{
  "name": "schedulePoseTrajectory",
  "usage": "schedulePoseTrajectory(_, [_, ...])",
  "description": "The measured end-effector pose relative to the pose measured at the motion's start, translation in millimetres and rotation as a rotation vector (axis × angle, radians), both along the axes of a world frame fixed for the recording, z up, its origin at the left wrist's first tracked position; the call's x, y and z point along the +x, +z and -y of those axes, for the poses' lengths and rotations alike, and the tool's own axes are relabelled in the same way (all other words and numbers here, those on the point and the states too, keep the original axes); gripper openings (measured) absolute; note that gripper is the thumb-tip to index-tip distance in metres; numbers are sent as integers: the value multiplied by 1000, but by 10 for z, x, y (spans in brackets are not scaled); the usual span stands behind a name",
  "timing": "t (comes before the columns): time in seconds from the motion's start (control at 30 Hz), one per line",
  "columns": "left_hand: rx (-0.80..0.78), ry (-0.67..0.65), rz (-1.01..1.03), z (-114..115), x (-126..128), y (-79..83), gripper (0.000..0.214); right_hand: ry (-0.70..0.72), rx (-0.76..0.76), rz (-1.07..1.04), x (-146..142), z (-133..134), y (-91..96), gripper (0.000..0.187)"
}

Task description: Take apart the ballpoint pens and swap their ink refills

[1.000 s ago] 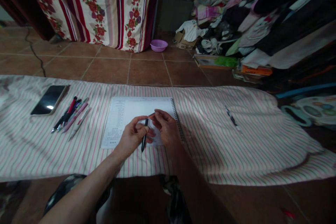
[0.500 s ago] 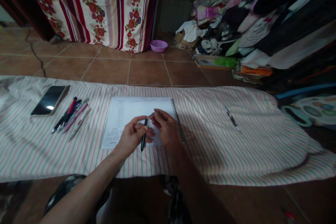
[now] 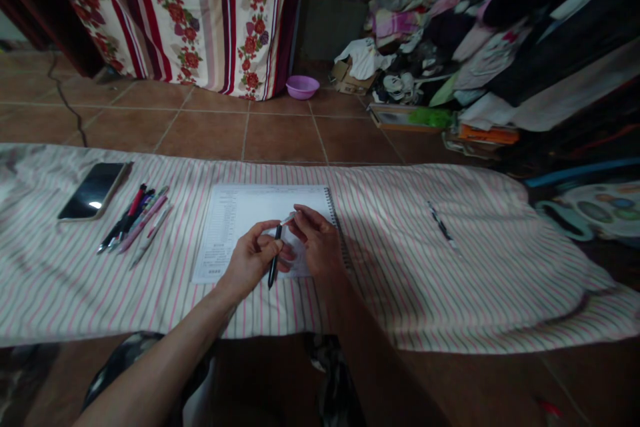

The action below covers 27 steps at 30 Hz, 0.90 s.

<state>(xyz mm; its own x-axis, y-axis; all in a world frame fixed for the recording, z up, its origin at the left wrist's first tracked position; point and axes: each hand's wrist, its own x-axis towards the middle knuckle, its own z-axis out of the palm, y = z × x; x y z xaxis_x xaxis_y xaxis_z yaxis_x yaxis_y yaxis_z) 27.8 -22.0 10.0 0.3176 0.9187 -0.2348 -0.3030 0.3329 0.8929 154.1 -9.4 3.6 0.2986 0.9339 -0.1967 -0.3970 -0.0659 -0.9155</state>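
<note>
My left hand [image 3: 249,252] is closed around a black pen [image 3: 273,271], held tilted with its lower end toward me. My right hand [image 3: 319,243] pinches a small, thin, pale piece [image 3: 289,218] just above the pen's upper end; its exact kind is too small to make out. Both hands are above a spiral notebook [image 3: 265,203], which has printed text down its left side and its wire binding on the right. The fingers hide part of the page.
Several pens [image 3: 134,220] lie bunched at the left beside a phone [image 3: 94,191]. One more pen [image 3: 443,225] rests to the right on the striped cloth [image 3: 390,307]. Beyond are a purple basin [image 3: 303,87] and piled clothes [image 3: 400,20]; a palette-like tray [image 3: 607,210] stands far right.
The pale piece in my right fingers has shifted very slightly and shows lighter. Both hands otherwise keep their places, and the pen stays in my left hand.
</note>
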Motion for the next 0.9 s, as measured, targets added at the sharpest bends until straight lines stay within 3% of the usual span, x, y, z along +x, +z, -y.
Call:
schedulePoseTrajectory(0.27, [11, -3, 10, 0, 0, -23, 49, 8, 18, 100, 15, 3, -9, 27])
schedulePoseTrajectory(0.9, [16, -8, -49, 5, -17, -73, 51, 41, 34, 45, 17, 10, 11, 24])
